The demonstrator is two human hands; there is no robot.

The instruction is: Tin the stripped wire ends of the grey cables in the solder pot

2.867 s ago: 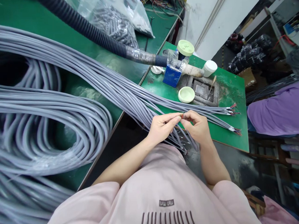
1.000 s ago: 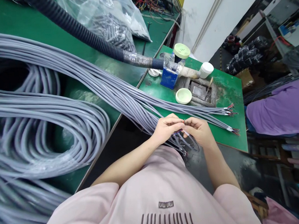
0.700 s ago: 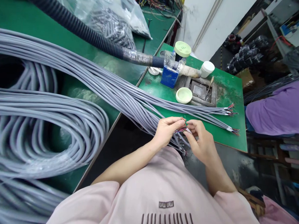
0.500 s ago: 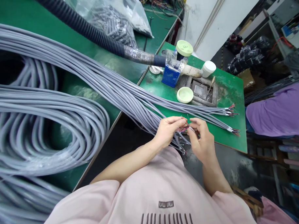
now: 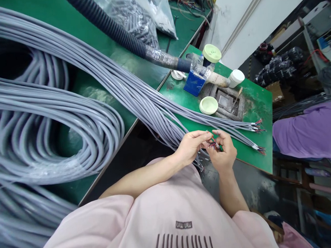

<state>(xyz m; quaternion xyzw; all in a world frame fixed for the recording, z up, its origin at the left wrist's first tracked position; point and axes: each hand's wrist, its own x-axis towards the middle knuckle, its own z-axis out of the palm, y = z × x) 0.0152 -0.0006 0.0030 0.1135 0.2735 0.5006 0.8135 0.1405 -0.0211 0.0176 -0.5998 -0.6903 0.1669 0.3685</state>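
Observation:
Thin coloured wires (image 5: pixel 213 142), red and dark, fan out from a cable end between my two hands. My left hand (image 5: pixel 192 146) pinches some of these wires between thumb and fingertips. My right hand (image 5: pixel 223 151) is closed around the cable end, its fingers curled beside the wires. Below my hands, more cable ends (image 5: pixel 201 166) hang past the table edge. A long bundle of grey cables (image 5: pixel 143 99) runs from the left to the hands, and some finished lengths lie on the green board with stripped cable ends (image 5: pixel 258 126) showing coloured wires.
Coiled grey cables (image 5: pixel 100 115) cover the left table. A black corrugated hose (image 5: pixel 110 32) leads to a blue box (image 5: pixel 194 83). Around a metal-framed pot (image 5: pixel 225 102) stand a pale green dish (image 5: pixel 208 105), a white cup (image 5: pixel 236 78) and a green-lidded jar (image 5: pixel 212 53). A person's purple sleeve (image 5: pixel 307 130) is at right.
The wires have spread out more between my hands. My right fingers have shifted and curled around the cable end. The view has moved slightly.

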